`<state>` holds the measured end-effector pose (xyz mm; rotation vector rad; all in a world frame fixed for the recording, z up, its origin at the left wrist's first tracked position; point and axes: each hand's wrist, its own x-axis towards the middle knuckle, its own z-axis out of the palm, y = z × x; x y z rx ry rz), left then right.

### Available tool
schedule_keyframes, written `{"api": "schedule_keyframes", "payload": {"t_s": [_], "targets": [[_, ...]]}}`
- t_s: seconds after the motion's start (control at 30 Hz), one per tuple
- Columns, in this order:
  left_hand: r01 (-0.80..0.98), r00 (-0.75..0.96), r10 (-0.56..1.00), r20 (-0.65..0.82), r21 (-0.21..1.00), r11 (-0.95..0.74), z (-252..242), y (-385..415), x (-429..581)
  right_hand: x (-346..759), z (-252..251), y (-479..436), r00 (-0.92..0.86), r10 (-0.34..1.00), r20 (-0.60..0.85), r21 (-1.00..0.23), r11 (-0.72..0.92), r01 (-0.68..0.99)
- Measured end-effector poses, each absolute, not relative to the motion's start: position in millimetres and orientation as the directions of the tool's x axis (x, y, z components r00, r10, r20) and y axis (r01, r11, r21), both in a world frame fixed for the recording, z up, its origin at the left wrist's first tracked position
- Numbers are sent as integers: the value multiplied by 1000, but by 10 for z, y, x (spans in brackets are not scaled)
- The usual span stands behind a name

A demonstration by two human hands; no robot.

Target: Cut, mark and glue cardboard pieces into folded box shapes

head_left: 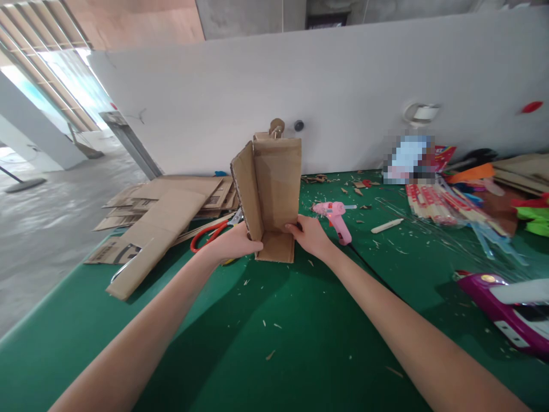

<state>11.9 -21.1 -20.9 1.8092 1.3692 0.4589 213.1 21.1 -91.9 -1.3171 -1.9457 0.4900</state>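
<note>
A tall brown cardboard structure (274, 189) stands upright on the green table (274, 343), with a side flap angled out to the left and a small cardboard knob on top. My left hand (234, 245) grips the lower edge of the left flap, fingers closed around it. My right hand (309, 234) presses against the lower right side of the structure, fingers curled on the cardboard. Both forearms reach in from the bottom of the view.
Flat cardboard sheets (163, 223) lie at the left, red-handled scissors (214, 232) beside them. A pink glue gun (337, 217) lies right of the structure. Packs of sticks (441, 203), coloured paper and a purple device (506, 312) sit at the right. A white wall runs behind.
</note>
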Motion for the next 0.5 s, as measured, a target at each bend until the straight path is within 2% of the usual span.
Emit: {"api": "schedule_keyframes", "payload": {"t_s": [0.2,0.5], "targets": [[556,367,912,-181,829,-59,-256,-198,112,2135,-897,216,-253,905,342,-630,420,653],[643,293,937,-192,764,-45,-229,-248,177,2149,-857,224,-292,908,301,-628,419,656]]}}
